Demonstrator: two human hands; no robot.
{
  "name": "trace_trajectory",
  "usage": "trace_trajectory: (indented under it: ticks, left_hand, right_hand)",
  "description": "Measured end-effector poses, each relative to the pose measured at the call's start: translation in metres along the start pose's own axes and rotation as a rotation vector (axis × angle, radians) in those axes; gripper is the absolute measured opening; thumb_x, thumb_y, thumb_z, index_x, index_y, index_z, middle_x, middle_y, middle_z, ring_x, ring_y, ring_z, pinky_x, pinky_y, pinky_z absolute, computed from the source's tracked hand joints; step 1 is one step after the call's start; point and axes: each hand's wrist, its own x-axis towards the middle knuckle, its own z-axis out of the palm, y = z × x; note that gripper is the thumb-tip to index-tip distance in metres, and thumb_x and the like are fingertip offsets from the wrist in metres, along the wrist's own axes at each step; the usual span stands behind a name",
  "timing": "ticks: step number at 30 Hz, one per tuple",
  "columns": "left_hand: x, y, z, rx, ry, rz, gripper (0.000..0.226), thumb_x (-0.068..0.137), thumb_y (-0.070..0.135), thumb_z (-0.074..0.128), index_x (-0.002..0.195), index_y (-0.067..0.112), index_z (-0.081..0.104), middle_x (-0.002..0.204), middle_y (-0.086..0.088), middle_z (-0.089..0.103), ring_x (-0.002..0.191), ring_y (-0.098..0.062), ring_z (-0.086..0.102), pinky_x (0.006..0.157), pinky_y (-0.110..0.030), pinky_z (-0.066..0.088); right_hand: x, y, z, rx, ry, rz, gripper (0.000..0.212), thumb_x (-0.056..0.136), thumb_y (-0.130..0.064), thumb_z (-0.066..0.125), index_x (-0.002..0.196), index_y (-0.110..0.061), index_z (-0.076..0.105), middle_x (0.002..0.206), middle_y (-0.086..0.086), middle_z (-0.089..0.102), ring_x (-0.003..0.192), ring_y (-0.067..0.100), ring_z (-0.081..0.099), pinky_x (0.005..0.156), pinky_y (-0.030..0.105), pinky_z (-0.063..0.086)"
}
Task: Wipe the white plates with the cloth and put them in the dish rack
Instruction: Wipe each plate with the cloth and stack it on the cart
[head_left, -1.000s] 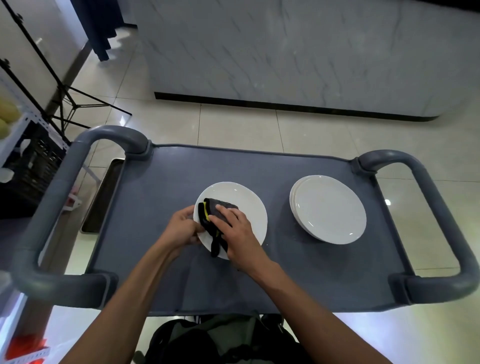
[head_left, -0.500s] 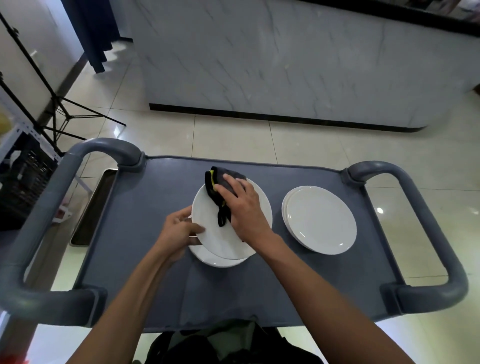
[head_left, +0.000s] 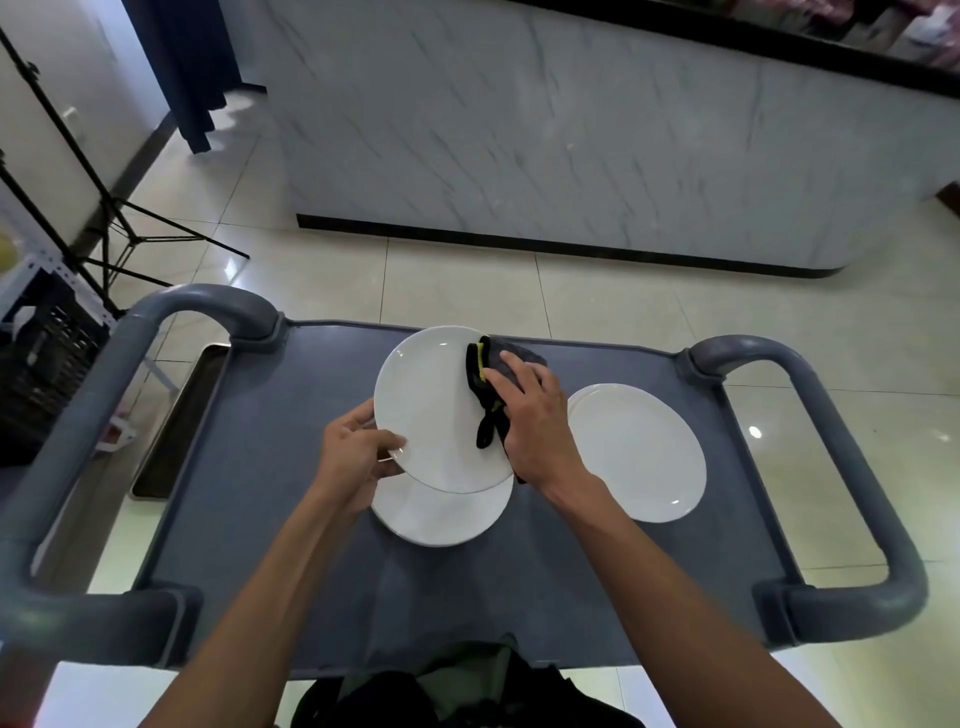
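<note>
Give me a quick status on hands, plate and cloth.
Left hand grips lifted plate rim. Right hand presses cloth on it. More plates beside. Dish rack unseen.

A grey cart (head_left: 291, 467) stands before a marble counter (head_left: 571, 145).
</note>
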Motion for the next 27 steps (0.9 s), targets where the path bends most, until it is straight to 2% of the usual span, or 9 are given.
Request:
trace_trajectory:
  ticks: [3,8,11,15,23,27]
  left_hand:
    - [0.002,0.002,0.003,-0.01,0.024,0.004,0.056,0.078,-0.023,0.052,0.119,0.011,0.07,0.095,-0.009,0.072,0.073,-0.028,0.063,0.064,-0.041,0.059]
    - [0.006,0.008,0.008,0.024,0.034,0.043,0.054,0.08,-0.02,0.052,0.12,0.011,0.069,0.103,-0.013,0.072,0.083,-0.034,0.063,0.079,-0.052,0.059]
    - [0.005,0.013,0.012,0.057,0.01,0.076,0.054,0.081,-0.02,0.052,0.123,0.009,0.069,0.106,-0.018,0.072,0.085,-0.036,0.067,0.074,-0.05,0.061]
    - [0.004,0.02,0.016,0.081,-0.01,0.117,0.051,0.079,-0.019,0.053,0.116,0.01,0.072,0.103,-0.018,0.075,0.086,-0.038,0.071,0.071,-0.05,0.062]
    - [0.003,0.019,0.016,0.05,0.011,0.126,0.053,0.08,-0.018,0.052,0.116,0.016,0.072,0.096,-0.008,0.076,0.08,-0.028,0.069,0.062,-0.04,0.059]
    - [0.0,0.02,0.014,0.063,-0.004,0.122,0.054,0.08,-0.018,0.053,0.113,0.02,0.072,0.093,-0.002,0.076,0.08,-0.028,0.064,0.068,-0.044,0.06]
  right_hand:
    - [-0.009,-0.004,0.004,0.013,-0.011,0.009,0.071,0.081,0.006,0.056,0.146,-0.022,0.047,0.159,0.001,0.031,0.136,0.03,0.032,0.112,0.04,0.029]
    - [-0.026,-0.027,0.017,0.108,-0.008,0.017,0.068,0.083,0.006,0.054,0.146,-0.018,0.048,0.159,0.004,0.033,0.134,0.031,0.035,0.114,0.041,0.031]
    - [-0.032,-0.05,0.024,0.191,0.022,-0.012,0.069,0.082,0.009,0.056,0.145,-0.018,0.048,0.158,0.005,0.035,0.134,0.031,0.036,0.112,0.044,0.035]
    - [-0.033,-0.065,0.027,0.247,0.082,0.0,0.07,0.08,0.011,0.056,0.143,-0.018,0.051,0.156,0.003,0.038,0.134,0.029,0.037,0.112,0.043,0.035]
    - [-0.041,-0.043,0.02,0.235,0.121,-0.017,0.065,0.081,0.01,0.057,0.14,-0.018,0.055,0.154,0.004,0.041,0.134,0.03,0.039,0.111,0.048,0.038]
    - [-0.04,-0.028,0.011,0.21,0.15,0.048,0.066,0.079,0.012,0.056,0.139,-0.015,0.055,0.153,0.006,0.042,0.133,0.031,0.039,0.11,0.047,0.037]
